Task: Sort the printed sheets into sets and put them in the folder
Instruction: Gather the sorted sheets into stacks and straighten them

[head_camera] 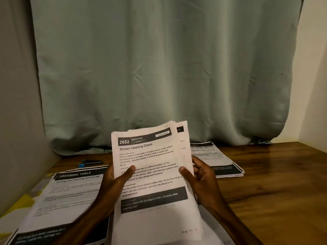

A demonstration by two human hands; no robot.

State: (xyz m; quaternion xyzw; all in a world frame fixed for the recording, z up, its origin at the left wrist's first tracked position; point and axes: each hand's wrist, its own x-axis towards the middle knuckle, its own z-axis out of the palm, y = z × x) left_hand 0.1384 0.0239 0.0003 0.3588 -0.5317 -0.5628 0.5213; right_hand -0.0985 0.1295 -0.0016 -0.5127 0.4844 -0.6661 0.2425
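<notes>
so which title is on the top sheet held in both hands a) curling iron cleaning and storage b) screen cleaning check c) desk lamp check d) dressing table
b: the top sheet of the stack gripped by the left hand and right hand reads Screen Cleaning Check, number 2652.

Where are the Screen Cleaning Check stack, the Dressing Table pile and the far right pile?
Screen Cleaning Check stack (154,181): head view, printed text at the top sheet's middle.
Dressing Table pile (67,197): head view, top sheet's middle.
Far right pile (218,158): head view, top sheet's middle.
</notes>
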